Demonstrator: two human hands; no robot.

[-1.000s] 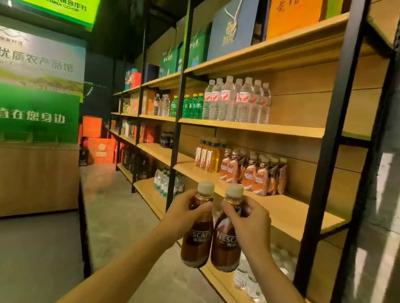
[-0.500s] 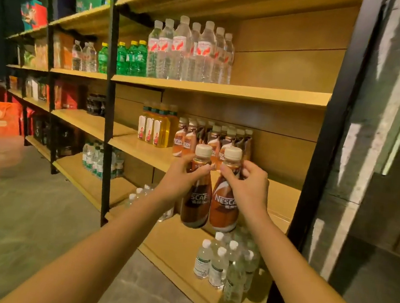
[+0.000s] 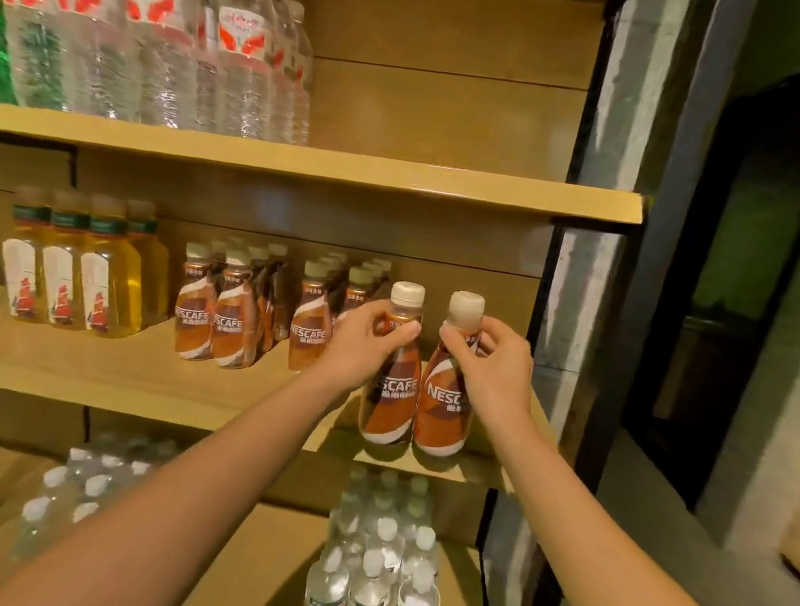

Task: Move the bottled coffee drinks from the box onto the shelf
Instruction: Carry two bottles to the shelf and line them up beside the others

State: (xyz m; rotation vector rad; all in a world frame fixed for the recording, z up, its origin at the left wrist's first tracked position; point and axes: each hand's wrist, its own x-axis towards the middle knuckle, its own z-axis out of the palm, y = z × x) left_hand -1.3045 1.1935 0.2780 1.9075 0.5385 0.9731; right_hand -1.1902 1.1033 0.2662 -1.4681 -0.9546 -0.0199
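Grip of left hand [image 3: 360, 343] pinched round neck of brown plastic Nescafé coffee bottle [image 3: 388, 405]; right hand [image 3: 497, 369] likewise on second such bottle [image 3: 441, 412]. Stand upright, touching, at front edge of wooden middle shelf [image 3: 116, 380]. Behind, matching coffee rows [image 3: 228, 324].

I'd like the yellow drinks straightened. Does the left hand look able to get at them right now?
Probably not yet: the left hand grips a coffee bottle by its neck, and the stocked coffee rows stand between it and the yellow drinks.
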